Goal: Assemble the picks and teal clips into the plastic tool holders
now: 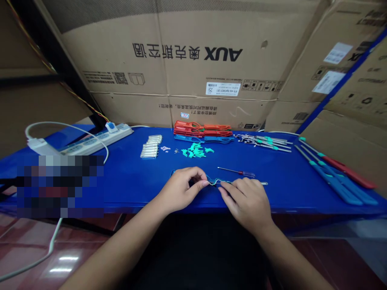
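Note:
My left hand (183, 188) is closed, its thumb and forefinger pinching a thin pale wire (214, 183) near the table's front edge. The wire runs across to my right hand (249, 199), whose bent fingers close at its other end. Under that right hand lies a metal tube (265, 183), with only its tip showing. A blue plastic handle shell (173, 173) is mostly hidden behind my left hand. Just beyond my right hand lies a screwdriver (248, 174) with a clear reddish handle, its shaft pointing left.
Green trigger pieces (196, 150), pale cylinders (149, 151), red shells (202, 129) and blue shells (217, 139) line the back. Metal tubes with wires (272, 141) lie back right, near assembled long lighters (338, 177). A power strip (96, 141) and cables occupy the left. Cardboard (181, 72) walls the back.

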A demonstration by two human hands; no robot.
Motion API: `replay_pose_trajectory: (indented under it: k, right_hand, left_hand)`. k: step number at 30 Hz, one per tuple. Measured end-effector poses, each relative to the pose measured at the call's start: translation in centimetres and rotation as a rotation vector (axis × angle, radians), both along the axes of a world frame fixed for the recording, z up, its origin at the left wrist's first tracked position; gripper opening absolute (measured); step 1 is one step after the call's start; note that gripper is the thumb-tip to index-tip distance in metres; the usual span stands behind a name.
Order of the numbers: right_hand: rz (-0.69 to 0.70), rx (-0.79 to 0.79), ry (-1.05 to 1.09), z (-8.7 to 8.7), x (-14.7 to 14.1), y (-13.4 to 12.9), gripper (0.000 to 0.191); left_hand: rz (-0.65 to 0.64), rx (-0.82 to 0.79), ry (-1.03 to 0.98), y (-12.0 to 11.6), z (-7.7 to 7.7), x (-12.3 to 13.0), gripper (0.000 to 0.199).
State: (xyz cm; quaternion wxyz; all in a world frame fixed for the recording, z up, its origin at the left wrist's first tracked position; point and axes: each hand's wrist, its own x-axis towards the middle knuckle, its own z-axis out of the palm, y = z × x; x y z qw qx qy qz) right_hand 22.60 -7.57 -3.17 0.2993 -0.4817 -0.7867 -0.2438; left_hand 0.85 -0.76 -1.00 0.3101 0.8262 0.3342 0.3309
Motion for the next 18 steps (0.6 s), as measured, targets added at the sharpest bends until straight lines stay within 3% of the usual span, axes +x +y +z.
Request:
replay_pose_trajectory:
  k: [10,18]
  right_hand:
    - [0.056,-0.215,0.033,-0.1,0.5,0.5,0.017]
    - [0.142,-0.369,0.146,0.1,0.2,-0.8,0.019]
  left_hand:
    - [0.004,-0.055,0.001,-0.2,0.1,0.1,0.013]
    - [-0.010,-0.046,-0.030,-0.3,-0.3,0.2,0.009]
